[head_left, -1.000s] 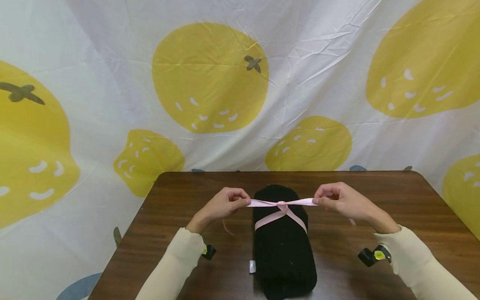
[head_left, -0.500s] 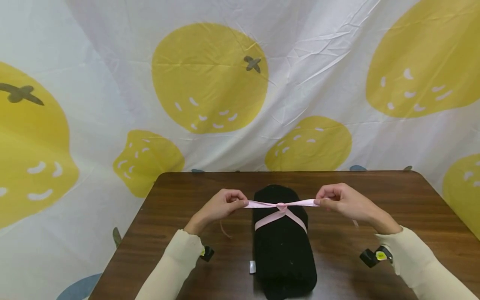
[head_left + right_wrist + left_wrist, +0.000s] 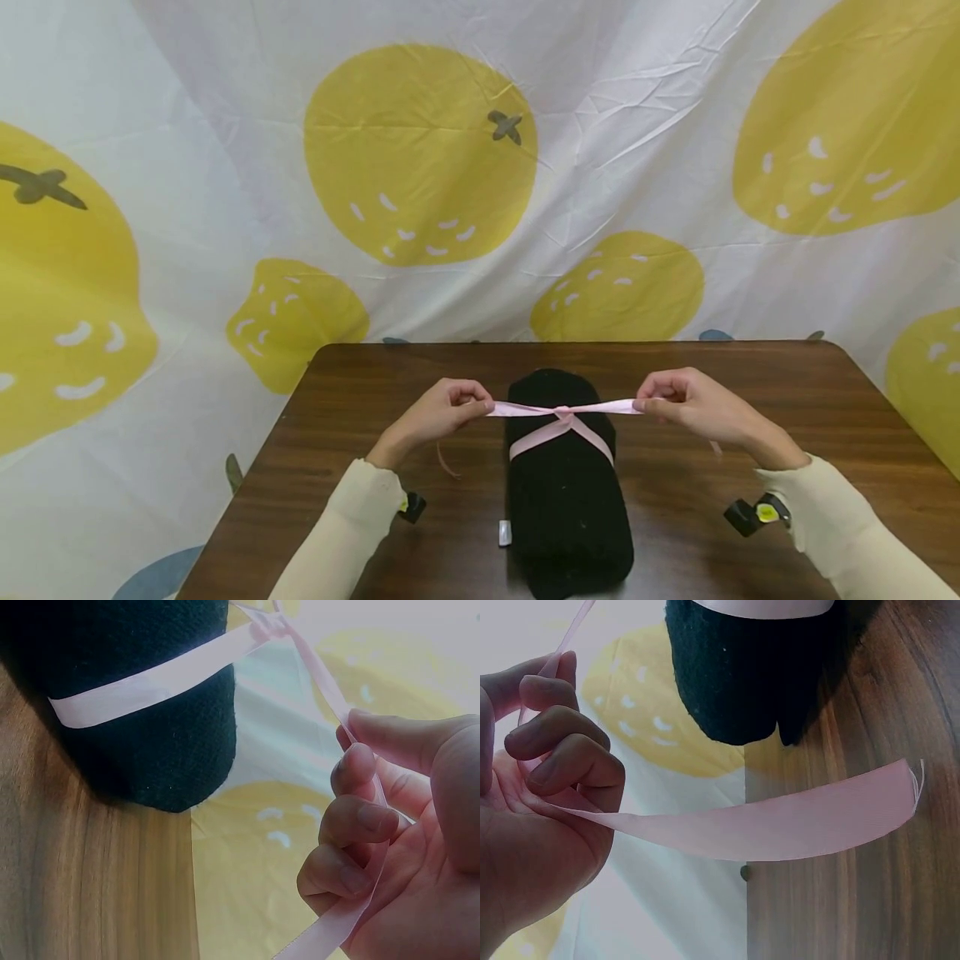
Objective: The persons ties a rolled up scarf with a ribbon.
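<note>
A black, soft-looking bundle (image 3: 570,508) lies lengthwise on the table, with a pink ribbon (image 3: 540,440) looped round its far half. The ribbon crosses in a small knot over the top of the bundle. My left hand (image 3: 442,412) pinches one end of the ribbon between thumb and fingers, left of the knot. On the other side my right hand (image 3: 693,406) pinches the opposite end. Both ends stretch nearly straight out sideways. In the left wrist view a loose ribbon tail (image 3: 780,821) with a frayed tip hangs from the palm. Another tail (image 3: 322,934) trails below the right hand.
The brown wooden table (image 3: 360,375) carries the bundle. Behind its far edge hangs a white cloth (image 3: 450,304) printed with yellow lemons. A small white tag (image 3: 505,533) sticks out from the bundle's left side. Small black cameras (image 3: 411,507) are worn on the wrists.
Both hands have drifted slightly apart, the left to the left and the right to the right, still holding the ribbon ends. The bundle has stayed in place.
</note>
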A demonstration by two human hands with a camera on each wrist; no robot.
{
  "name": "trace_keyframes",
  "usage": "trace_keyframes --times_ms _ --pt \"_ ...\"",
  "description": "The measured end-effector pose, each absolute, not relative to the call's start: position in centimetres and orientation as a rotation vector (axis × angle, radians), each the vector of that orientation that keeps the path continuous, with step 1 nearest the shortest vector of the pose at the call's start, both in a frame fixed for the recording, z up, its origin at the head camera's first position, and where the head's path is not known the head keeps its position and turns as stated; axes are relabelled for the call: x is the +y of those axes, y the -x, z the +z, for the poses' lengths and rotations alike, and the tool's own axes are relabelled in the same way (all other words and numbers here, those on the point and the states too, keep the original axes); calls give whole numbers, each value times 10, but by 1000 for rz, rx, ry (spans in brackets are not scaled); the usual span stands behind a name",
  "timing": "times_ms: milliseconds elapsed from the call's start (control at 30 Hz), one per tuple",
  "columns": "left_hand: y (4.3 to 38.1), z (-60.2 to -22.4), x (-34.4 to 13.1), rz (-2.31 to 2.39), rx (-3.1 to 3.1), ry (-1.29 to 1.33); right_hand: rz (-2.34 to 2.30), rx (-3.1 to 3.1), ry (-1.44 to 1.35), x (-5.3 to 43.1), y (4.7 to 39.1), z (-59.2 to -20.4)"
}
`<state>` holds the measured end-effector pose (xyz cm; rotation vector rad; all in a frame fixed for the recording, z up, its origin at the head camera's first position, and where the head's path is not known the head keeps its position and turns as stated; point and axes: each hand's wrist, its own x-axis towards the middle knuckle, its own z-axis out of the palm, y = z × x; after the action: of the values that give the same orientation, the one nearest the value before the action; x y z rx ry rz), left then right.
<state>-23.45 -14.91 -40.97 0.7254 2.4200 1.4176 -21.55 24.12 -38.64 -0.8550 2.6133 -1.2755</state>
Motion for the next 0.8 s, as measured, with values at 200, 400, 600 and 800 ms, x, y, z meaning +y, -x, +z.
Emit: trace_keyframes --times_ms 200,400,600,800 --pt "236 -413 -152 1425 2416 -725 -1256 2620 843 244 216 -387" --pt "237 -414 -153 1400 2437 -716 -1262 2617 835 245 216 -389" --pt "236 -417 -158 1380 2457 -702 -1278 2612 851 247 215 -391" --pt "236 -420 -162 1365 2474 -666 -1259 2612 867 251 216 -396"
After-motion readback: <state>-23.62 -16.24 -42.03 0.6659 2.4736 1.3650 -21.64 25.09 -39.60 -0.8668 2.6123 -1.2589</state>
